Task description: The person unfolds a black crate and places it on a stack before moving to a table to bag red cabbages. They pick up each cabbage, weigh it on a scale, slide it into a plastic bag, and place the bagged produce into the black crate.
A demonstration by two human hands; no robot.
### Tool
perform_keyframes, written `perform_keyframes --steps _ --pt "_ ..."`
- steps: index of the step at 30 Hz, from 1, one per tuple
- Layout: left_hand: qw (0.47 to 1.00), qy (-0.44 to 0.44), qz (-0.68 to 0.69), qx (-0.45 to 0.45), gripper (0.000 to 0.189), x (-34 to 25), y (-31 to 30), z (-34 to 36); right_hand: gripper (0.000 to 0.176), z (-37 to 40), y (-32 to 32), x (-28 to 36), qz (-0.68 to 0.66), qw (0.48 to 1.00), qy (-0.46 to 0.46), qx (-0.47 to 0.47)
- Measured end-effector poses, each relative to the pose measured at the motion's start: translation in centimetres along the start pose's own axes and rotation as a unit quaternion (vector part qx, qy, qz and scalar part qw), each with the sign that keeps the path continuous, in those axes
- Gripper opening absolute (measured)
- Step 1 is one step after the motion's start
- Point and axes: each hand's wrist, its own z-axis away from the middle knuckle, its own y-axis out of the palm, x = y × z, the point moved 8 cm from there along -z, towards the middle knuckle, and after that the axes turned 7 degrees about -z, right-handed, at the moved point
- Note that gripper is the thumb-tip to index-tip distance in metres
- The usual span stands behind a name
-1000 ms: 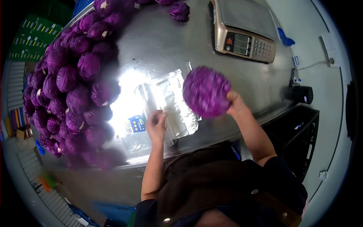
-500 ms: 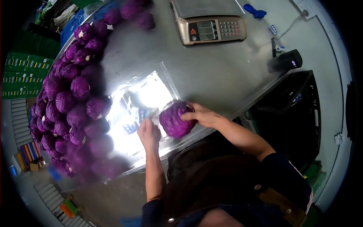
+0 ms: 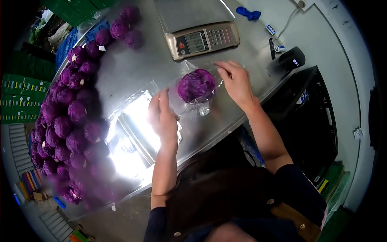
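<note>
Right hand (image 3: pixel 238 84): thumb and fingers together at the tips, clamped on an edge of thin, clear plastic film (image 3: pixel 204 109)
Left hand (image 3: pixel 162 117): fingers extended and close together, pointing away from the body, a little blurred; near the left side of the film, cannot tell whether gripping it or only beside it
Round, purple, leafy cabbage (image 3: pixel 196 85): between the two hands, just left of the right fingertips and right of the left ones, apart from both; film showing above and below, cannot tell whether fully enclosed
Shiny, flat, clear plastic packaging (image 3: pixel 137 117): left of the left hand, reaching behind it, washed out by glare
Grey, smooth metal table (image 3: pixel 133 66): under both hands
Beige digital scale with a flat metal plate (image 3: pixel 197 28): beyond both hands, past the cabbage
Heap of round purple cabbages (image 3: pixel 62 125): well to the left of the left hand
Crumpled blue item (image 3: pixel 248 14): well beyond the right hand
Black rounded device with lit digits (image 3: pixel 292 59): to the right of the right hand
Black plastic crate (image 3: pixel 304 117): right of the right forearm
</note>
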Motion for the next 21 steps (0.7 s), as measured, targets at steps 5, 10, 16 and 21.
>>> perform_keyframes --steps 5,10,16,21 --pt "0.999 0.013 0.029 0.008 0.025 2.6 -1.5 1.9 0.021 -2.1 -0.1 7.3 0.062 0.954 -0.286 -0.067" --pt "0.927 0.176 -0.325 -0.066 0.054 3.3 -4.6 4.5 0.026 1.0 4.9 7.9 0.010 0.957 -0.291 0.009" --pt "0.742 0.102 -0.631 0.203 0.040 1.9 -0.3 -0.3 0.027 5.8 8.5 9.0 0.024 0.951 -0.278 0.130" --pt "0.754 0.258 -0.507 0.327 0.025 7.9 -4.0 -1.0 0.016 11.1 7.4 5.9 0.192 0.907 -0.215 0.308"
